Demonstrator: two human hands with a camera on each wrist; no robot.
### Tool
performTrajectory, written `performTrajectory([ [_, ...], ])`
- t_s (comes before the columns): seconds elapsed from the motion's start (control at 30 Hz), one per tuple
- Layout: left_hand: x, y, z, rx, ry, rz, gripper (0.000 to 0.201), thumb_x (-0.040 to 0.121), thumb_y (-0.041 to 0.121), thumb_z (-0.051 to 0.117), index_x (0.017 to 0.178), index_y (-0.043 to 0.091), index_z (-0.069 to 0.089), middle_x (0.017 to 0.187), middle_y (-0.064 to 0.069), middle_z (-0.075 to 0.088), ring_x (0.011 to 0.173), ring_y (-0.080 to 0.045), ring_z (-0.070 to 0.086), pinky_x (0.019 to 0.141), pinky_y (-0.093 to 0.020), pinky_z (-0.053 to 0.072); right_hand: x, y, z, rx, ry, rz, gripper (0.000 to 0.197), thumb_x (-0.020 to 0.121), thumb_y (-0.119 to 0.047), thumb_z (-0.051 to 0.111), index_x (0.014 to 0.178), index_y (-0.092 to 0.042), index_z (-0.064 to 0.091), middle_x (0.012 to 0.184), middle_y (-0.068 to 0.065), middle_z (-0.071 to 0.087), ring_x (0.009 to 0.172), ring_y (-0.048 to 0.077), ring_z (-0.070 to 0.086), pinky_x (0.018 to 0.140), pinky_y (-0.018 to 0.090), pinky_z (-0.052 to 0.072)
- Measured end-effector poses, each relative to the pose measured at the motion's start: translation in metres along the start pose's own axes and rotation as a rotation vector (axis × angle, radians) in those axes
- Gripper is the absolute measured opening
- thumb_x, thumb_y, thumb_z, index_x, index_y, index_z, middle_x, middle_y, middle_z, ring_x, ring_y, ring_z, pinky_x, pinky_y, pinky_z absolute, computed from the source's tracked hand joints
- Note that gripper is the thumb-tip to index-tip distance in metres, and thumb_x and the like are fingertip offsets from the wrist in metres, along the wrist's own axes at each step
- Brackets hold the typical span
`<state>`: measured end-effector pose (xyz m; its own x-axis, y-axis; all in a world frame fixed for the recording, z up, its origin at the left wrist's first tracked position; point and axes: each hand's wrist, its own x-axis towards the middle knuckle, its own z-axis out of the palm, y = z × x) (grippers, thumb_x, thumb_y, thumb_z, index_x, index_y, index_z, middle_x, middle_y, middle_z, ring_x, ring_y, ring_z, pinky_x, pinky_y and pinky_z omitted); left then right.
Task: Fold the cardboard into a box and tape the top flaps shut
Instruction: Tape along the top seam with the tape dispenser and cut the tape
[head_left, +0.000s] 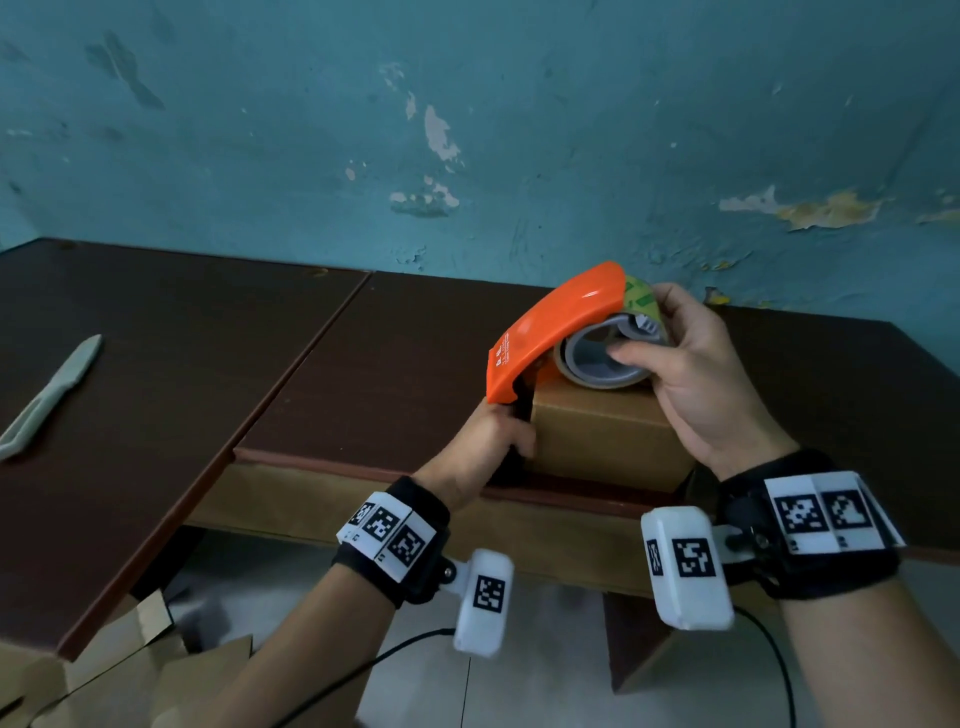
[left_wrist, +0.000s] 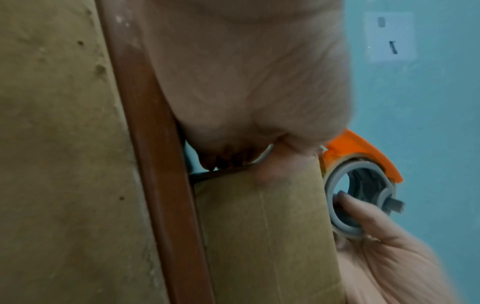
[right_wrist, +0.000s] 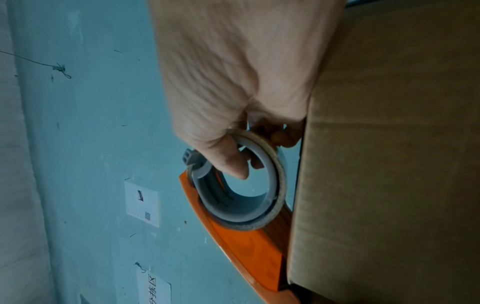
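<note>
A closed brown cardboard box (head_left: 608, 436) stands near the front edge of the dark wooden table (head_left: 389, 364). An orange tape dispenser (head_left: 550, 332) rests tilted on the box top, its front end hanging over the box's left corner. My right hand (head_left: 647, 332) grips the dispenser by the tape roll (head_left: 602, 358), thumb inside the grey core (right_wrist: 259, 205) and fingers over the far side. My left hand (head_left: 514, 441) grips the box's left near corner under the dispenser's front end. Its thumb presses the near box face (left_wrist: 259, 236), and the other fingers are hidden behind the corner.
A grey utility knife (head_left: 52, 395) lies on the adjoining table at the far left. Loose cardboard pieces (head_left: 130, 670) lie on the floor at the lower left. A peeling blue wall (head_left: 467, 130) rises close behind the table. Cables hang below my wrists.
</note>
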<state>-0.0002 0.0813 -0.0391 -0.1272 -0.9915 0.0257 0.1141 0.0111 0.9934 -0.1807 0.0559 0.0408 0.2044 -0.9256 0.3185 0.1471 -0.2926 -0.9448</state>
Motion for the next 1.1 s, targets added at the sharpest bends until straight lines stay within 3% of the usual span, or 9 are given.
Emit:
performTrajectory([
  [0.07,-0.001,-0.002,-0.004,-0.118,-0.117,0.016,0.039,0.069,0.018,0.07,0.108,0.015,0.071,0.103,0.0,0.077,0.1,-0.021,0.071,0.09,-0.033,0.053,0.0,0.0,0.0,0.003,0.005,0.0,0.037,0.084,0.019,0.06,0.108,-0.01,0.058,0.1,0.006,0.07,0.094,0.014,0.072,0.08,0.025,0.056],
  [0.13,0.001,-0.004,-0.001,-0.107,-0.133,0.042,0.047,0.089,0.035,0.065,0.134,0.025,0.062,0.131,0.009,0.073,0.126,-0.01,0.065,0.107,-0.028,0.048,0.001,0.001,0.0,-0.004,0.008,-0.003,0.036,0.084,0.018,0.061,0.108,-0.009,0.058,0.1,0.006,0.069,0.094,0.015,0.072,0.081,0.025,0.056],
  [0.23,0.002,-0.001,0.013,-0.002,-0.049,0.083,0.075,0.088,0.06,0.065,0.154,0.03,0.044,0.149,0.016,0.057,0.136,0.004,0.053,0.11,-0.016,0.042,0.001,0.002,0.001,-0.026,0.008,-0.016,0.036,0.084,0.018,0.061,0.106,-0.011,0.059,0.099,0.004,0.07,0.095,0.015,0.072,0.081,0.026,0.056],
  [0.3,0.005,-0.004,0.023,-0.013,0.029,0.122,0.078,0.089,0.056,0.072,0.154,0.024,0.046,0.147,0.011,0.061,0.131,0.002,0.058,0.106,-0.014,0.046,0.001,0.003,0.001,-0.036,0.016,-0.026,0.036,0.084,0.018,0.062,0.105,-0.012,0.059,0.098,0.003,0.07,0.094,0.014,0.072,0.079,0.025,0.056],
  [0.47,0.017,-0.008,0.025,-0.012,0.066,0.093,0.062,0.093,0.041,0.073,0.146,0.015,0.056,0.138,-0.001,0.07,0.127,-0.015,0.066,0.115,-0.04,0.048,0.002,0.005,0.002,-0.074,0.05,-0.053,0.036,0.083,0.016,0.063,0.106,-0.011,0.06,0.101,0.007,0.071,0.097,0.018,0.072,0.081,0.026,0.058],
  [0.77,0.018,-0.006,0.019,0.13,0.018,0.124,0.076,0.084,0.064,0.065,0.148,0.024,0.054,0.137,0.011,0.068,0.125,0.001,0.062,0.107,-0.019,0.045,0.003,0.006,0.002,-0.072,0.179,-0.125,0.04,0.075,0.019,0.066,0.109,-0.003,0.065,0.097,0.012,0.071,0.088,0.014,0.072,0.076,0.024,0.056],
  [0.87,0.017,-0.006,0.018,0.118,-0.006,0.117,0.081,0.08,0.069,0.063,0.147,0.024,0.055,0.135,0.012,0.069,0.124,0.001,0.063,0.109,-0.021,0.045,0.002,0.005,0.005,-0.059,0.203,-0.139,0.042,0.073,0.022,0.065,0.108,-0.001,0.066,0.093,0.01,0.071,0.084,0.01,0.071,0.073,0.021,0.055],
  [1.03,0.016,-0.003,0.02,0.138,0.017,0.106,0.035,0.09,0.056,0.063,0.123,0.041,0.061,0.117,0.028,0.073,0.12,0.007,0.063,0.103,-0.016,0.043,-0.002,0.004,0.005,0.036,0.272,-0.158,0.046,0.071,0.025,0.059,0.107,-0.004,0.065,0.095,0.011,0.071,0.086,0.014,0.071,0.073,0.023,0.055],
  [1.1,0.014,-0.002,0.02,0.149,0.004,0.109,0.038,0.092,0.055,0.061,0.127,0.038,0.06,0.121,0.022,0.072,0.122,0.004,0.063,0.106,-0.019,0.043,-0.002,0.005,0.005,0.044,0.279,-0.157,0.046,0.071,0.025,0.059,0.107,-0.003,0.065,0.097,0.011,0.071,0.088,0.016,0.071,0.074,0.023,0.055],
])
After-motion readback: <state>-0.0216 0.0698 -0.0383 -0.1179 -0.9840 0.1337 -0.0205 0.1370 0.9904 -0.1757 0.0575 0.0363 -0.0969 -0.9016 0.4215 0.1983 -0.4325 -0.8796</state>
